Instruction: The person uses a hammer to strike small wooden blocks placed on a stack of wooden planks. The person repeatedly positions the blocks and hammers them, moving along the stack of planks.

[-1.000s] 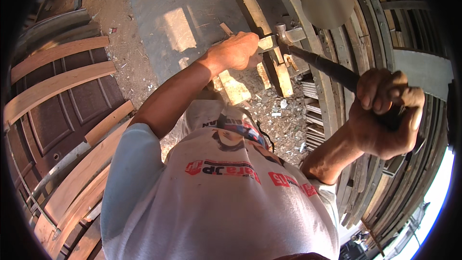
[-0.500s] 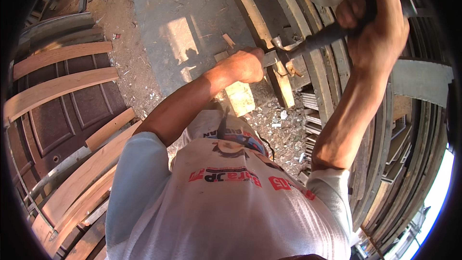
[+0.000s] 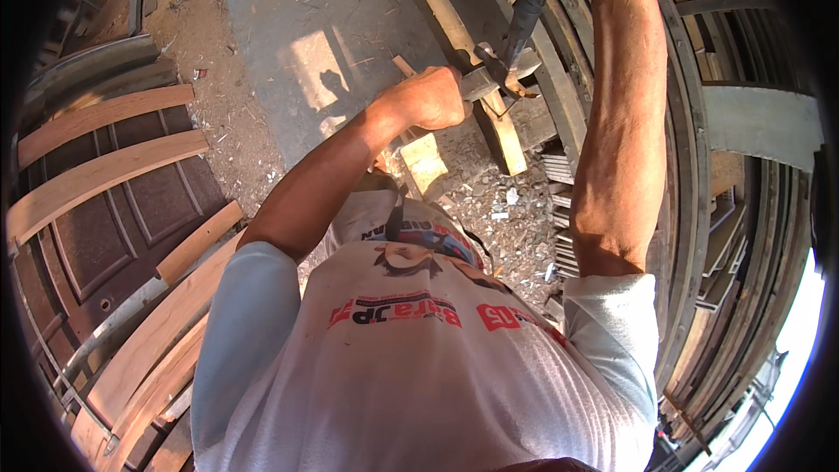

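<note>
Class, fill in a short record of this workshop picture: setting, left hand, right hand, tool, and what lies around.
Setting: floor strewn with wood chips, seen from above
Left hand: fist closed round a chisel, holding it to a plank
Right hand: out of view past the top edge; only the raised forearm shows
Tool: hammer, its head at the chisel's end, handle running up out of the picture
Around: curved slats and a brown panelled door at left; stacked curved wood at right
</note>
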Action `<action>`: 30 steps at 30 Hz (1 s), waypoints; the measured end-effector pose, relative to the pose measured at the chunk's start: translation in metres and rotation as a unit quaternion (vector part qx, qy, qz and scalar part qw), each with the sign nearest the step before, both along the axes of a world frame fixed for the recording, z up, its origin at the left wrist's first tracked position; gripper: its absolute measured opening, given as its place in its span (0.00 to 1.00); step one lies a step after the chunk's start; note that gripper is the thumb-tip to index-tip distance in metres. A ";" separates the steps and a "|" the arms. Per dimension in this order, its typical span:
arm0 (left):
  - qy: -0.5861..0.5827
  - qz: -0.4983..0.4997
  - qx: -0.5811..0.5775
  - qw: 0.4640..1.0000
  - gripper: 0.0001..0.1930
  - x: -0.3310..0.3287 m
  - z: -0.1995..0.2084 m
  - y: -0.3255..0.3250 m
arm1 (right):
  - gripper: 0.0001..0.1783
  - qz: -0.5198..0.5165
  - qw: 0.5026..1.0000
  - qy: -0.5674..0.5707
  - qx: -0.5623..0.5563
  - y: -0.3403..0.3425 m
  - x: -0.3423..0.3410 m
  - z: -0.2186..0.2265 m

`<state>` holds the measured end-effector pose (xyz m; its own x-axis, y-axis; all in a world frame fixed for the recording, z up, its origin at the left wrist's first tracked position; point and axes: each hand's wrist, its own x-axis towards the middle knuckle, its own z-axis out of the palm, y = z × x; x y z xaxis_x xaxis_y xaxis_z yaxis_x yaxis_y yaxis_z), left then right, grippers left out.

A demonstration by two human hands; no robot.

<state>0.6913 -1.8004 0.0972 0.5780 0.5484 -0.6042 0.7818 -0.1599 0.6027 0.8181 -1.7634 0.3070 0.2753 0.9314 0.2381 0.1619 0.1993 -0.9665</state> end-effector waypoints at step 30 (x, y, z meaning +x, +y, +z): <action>-0.182 -0.100 -0.092 0.974 0.47 -0.042 0.028 0.003 | 0.24 -0.004 0.983 0.050 0.175 -0.001 -0.058 -0.016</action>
<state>0.6494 -1.7974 0.1247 0.8567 0.3046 -0.4163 0.4748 -0.1505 0.8671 0.7599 -1.7645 0.2906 0.3213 0.7943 0.5156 0.0718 0.5224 -0.8497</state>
